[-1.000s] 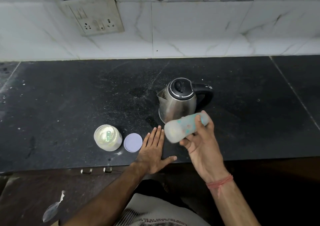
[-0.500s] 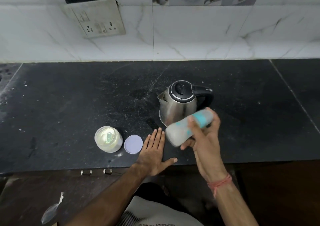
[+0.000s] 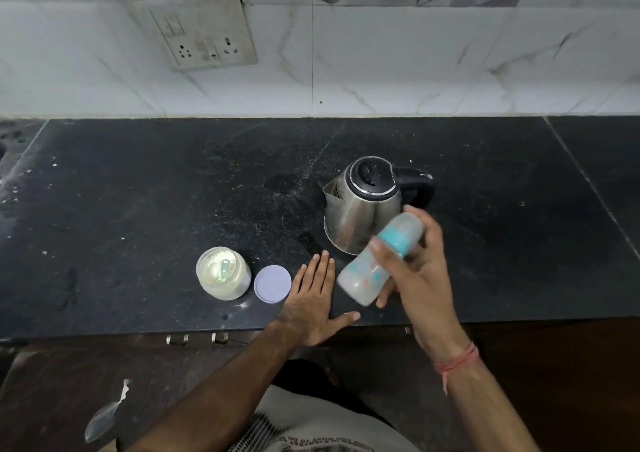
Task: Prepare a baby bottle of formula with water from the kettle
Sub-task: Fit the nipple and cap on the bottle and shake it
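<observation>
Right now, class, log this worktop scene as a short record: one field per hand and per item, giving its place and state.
right hand: holds the baby bottle tilted above the counter, teal collar end away from the person
left hand: flat on the counter, empty
kettle: upright behind the bottle, lid shut
formula jar: open, scoop inside
jar lid: flat between jar and left hand

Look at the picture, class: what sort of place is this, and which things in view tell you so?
Most likely a home kitchen. A dark stone counter meets a tiled wall with a socket plate, a steel electric kettle stands on it, and the right hand holds a baby bottle.
</observation>
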`<control>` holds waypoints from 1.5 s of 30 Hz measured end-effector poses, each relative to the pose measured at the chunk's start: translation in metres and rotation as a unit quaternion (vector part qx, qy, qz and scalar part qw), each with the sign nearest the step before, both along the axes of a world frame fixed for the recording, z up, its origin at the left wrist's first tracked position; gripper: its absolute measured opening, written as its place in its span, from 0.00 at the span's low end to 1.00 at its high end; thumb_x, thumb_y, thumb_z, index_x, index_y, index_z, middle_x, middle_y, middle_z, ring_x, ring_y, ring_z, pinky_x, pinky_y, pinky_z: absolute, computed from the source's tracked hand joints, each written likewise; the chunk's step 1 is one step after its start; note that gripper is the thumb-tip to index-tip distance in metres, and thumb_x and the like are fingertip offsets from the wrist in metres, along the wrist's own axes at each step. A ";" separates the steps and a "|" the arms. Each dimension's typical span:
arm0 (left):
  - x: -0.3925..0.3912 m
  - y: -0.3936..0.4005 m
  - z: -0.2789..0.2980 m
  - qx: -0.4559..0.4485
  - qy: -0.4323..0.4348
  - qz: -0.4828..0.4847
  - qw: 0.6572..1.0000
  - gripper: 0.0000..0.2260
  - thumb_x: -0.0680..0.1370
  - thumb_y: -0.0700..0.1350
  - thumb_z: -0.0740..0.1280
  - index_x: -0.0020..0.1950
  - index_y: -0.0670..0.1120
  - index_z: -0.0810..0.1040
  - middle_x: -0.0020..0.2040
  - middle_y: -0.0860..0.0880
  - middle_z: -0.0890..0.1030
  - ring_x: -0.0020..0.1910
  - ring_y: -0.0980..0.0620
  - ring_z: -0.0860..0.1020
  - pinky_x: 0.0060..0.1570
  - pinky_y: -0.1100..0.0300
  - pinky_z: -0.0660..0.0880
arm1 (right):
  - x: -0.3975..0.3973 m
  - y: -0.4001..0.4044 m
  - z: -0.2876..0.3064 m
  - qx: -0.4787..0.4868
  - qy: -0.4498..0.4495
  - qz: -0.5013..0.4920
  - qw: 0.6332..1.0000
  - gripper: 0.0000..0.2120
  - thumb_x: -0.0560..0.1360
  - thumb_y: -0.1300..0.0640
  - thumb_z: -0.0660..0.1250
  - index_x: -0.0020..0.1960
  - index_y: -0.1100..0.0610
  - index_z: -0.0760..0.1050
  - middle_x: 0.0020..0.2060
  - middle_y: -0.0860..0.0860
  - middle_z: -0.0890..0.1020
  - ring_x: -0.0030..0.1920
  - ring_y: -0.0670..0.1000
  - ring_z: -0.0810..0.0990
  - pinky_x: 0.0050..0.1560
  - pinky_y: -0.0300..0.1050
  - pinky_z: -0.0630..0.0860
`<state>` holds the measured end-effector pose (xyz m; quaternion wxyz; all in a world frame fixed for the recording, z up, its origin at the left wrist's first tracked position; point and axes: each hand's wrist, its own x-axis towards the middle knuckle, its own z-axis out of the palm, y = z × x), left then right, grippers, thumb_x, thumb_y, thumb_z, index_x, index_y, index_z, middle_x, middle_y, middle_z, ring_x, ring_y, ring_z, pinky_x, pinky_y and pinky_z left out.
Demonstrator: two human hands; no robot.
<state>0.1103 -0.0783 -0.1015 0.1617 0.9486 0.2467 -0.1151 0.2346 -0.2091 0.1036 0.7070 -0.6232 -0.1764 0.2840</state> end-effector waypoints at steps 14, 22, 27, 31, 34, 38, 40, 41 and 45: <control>-0.002 0.003 0.008 -0.013 0.008 -0.017 1.000 0.58 0.74 0.82 0.42 0.90 0.43 0.33 0.89 0.44 0.30 0.89 0.46 0.31 0.88 0.46 0.35 | -0.010 0.000 -0.016 -0.008 0.049 -0.001 0.999 0.29 0.81 0.59 0.76 0.77 0.44 0.70 0.58 0.57 0.83 0.48 0.54 0.87 0.29 0.42 0.80; -0.002 0.003 -0.008 0.019 -0.032 -0.013 0.999 0.57 0.77 0.83 0.45 0.91 0.41 0.41 0.90 0.43 0.38 0.89 0.46 0.35 0.88 0.47 0.36 | -0.021 -0.002 -0.026 -0.019 0.062 -0.047 0.997 0.28 0.82 0.57 0.75 0.77 0.43 0.69 0.56 0.51 0.85 0.47 0.52 0.87 0.30 0.46 0.80; 0.001 0.000 -0.006 0.067 -0.023 -0.033 0.997 0.52 0.78 0.73 0.47 0.89 0.37 0.42 0.91 0.36 0.45 0.91 0.38 0.48 0.87 0.44 0.43 | -0.035 -0.007 -0.032 -0.033 0.053 -0.056 0.996 0.29 0.80 0.54 0.76 0.76 0.40 0.68 0.54 0.53 0.83 0.41 0.54 0.85 0.26 0.48 0.78; 0.000 0.001 -0.005 0.027 -0.026 -0.025 0.999 0.52 0.78 0.74 0.49 0.90 0.37 0.45 0.90 0.38 0.43 0.90 0.40 0.45 0.89 0.41 0.46 | -0.035 -0.011 -0.037 -0.041 0.091 -0.117 0.988 0.26 0.83 0.52 0.73 0.76 0.40 0.66 0.57 0.57 0.81 0.40 0.51 0.86 0.25 0.46 0.76; 0.000 0.000 0.000 0.033 0.010 -0.031 0.999 0.50 0.75 0.71 0.40 0.86 0.40 0.31 0.88 0.40 0.32 0.90 0.40 0.35 0.88 0.44 0.36 | -0.038 -0.010 -0.040 -0.036 0.071 -0.071 0.994 0.27 0.81 0.53 0.75 0.75 0.39 0.68 0.57 0.59 0.81 0.42 0.54 0.85 0.24 0.45 0.76; 0.002 0.003 0.003 0.018 0.019 -0.036 0.999 0.54 0.72 0.75 0.39 0.88 0.41 0.32 0.86 0.44 0.27 0.88 0.43 0.30 0.88 0.43 0.35 | -0.028 -0.007 -0.040 -0.047 0.061 -0.070 0.995 0.27 0.82 0.53 0.75 0.76 0.40 0.67 0.59 0.59 0.80 0.43 0.53 0.87 0.26 0.47 0.78; 0.002 0.003 0.001 0.016 0.030 -0.033 0.999 0.54 0.72 0.74 0.39 0.89 0.40 0.34 0.85 0.43 0.26 0.88 0.42 0.31 0.88 0.41 0.40 | -0.029 -0.006 -0.042 -0.045 0.043 -0.043 0.997 0.29 0.80 0.52 0.77 0.76 0.41 0.69 0.60 0.59 0.80 0.46 0.55 0.86 0.28 0.48 0.79; 0.002 0.002 -0.001 0.014 0.017 -0.024 0.999 0.54 0.74 0.76 0.41 0.89 0.41 0.35 0.85 0.44 0.28 0.88 0.43 0.32 0.88 0.41 0.40 | -0.029 -0.005 -0.041 -0.038 0.054 -0.072 0.995 0.29 0.80 0.50 0.77 0.76 0.41 0.68 0.61 0.59 0.80 0.48 0.57 0.86 0.30 0.48 0.80; 0.000 0.000 -0.006 0.024 -0.006 -0.017 1.000 0.57 0.76 0.80 0.45 0.90 0.40 0.40 0.88 0.43 0.33 0.90 0.42 0.37 0.86 0.47 0.33 | -0.024 0.001 -0.037 -0.035 0.075 -0.071 0.994 0.29 0.79 0.46 0.77 0.75 0.40 0.68 0.63 0.60 0.81 0.51 0.56 0.86 0.35 0.48 0.81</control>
